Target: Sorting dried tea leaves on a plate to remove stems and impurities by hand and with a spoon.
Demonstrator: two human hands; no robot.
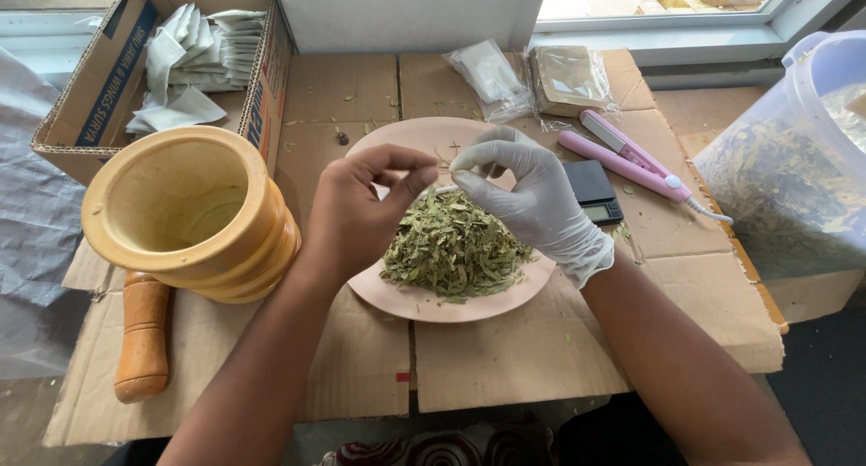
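Both hands are held over a pink plate w/ a heap of dried green leaves. The left hand is bare, fingers curled, thumb and forefinger tips pressed together in a pinch; what is pinched, if anything, is too small to tell. The right hand is gloved in white, thumb and forefinger also closed in a pinch, the other fingers loosely bent. The two pinches are brought near each other just above the far side of the heap, approx. over the bare part of the plate, so anything dropped would probably be caught by the plate rather than the cardboard beneath.

A wooden mortar is stood at the left, mouth tilted toward the camera, w/ its pestle laid beside it on the cardboard. A small black scale is set just right of the plate, partly hidden by the gloved hand, within easy reach. A pink sealer is laid beyond it. Clear bags are piled at the back by the window. A box of white sachets is kept at the back left. A clear tub of more leaves is stood at the right.
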